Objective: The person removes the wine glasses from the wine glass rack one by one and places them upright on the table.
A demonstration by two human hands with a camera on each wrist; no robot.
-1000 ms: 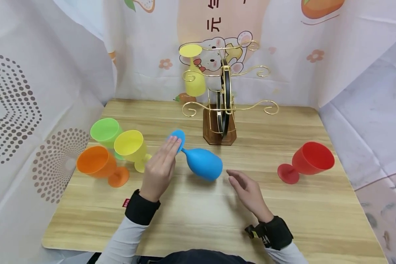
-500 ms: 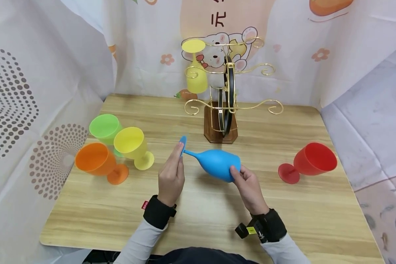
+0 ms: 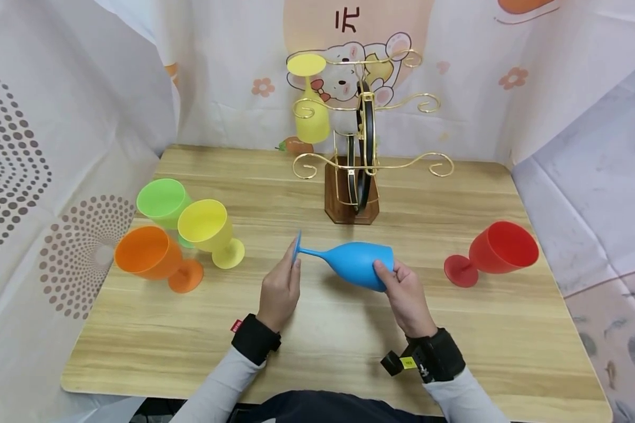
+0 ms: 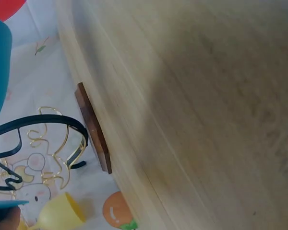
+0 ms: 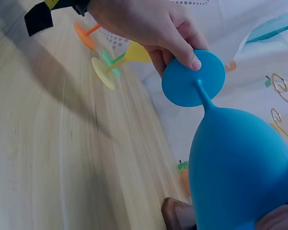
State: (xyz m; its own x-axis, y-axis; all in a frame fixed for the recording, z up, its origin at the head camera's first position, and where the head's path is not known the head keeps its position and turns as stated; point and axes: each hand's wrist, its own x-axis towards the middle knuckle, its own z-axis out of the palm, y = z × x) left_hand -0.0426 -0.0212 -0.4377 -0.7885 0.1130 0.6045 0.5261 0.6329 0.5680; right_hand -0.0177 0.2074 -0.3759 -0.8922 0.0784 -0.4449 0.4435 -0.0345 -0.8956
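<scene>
A blue plastic goblet (image 3: 357, 265) lies sideways in the air over the table, its foot to the left and its mouth to the right. My left hand (image 3: 279, 294) pinches the round foot, the thumb on the stem side as the right wrist view shows, with the fingers behind the disc. With thumb and fingers my right hand (image 3: 410, 302) grips the bowl near the rim. Behind the goblet stands a gold wire rack (image 3: 367, 126) on a wooden base (image 3: 351, 212). Upside down from its upper left arm hangs a yellow goblet (image 3: 312, 124).
To the left stand a green goblet (image 3: 164, 202), an orange goblet (image 3: 150, 255) and another yellow goblet (image 3: 206, 229), close together. A red goblet (image 3: 503, 249) stands alone at the right. Printed cloth (image 3: 233, 76) hangs behind the wooden table (image 3: 317, 364).
My right hand has come from apart to gripping the goblet's bowl. The goblet has moved right and turned more level, while my left hand has kept hold of its foot.
</scene>
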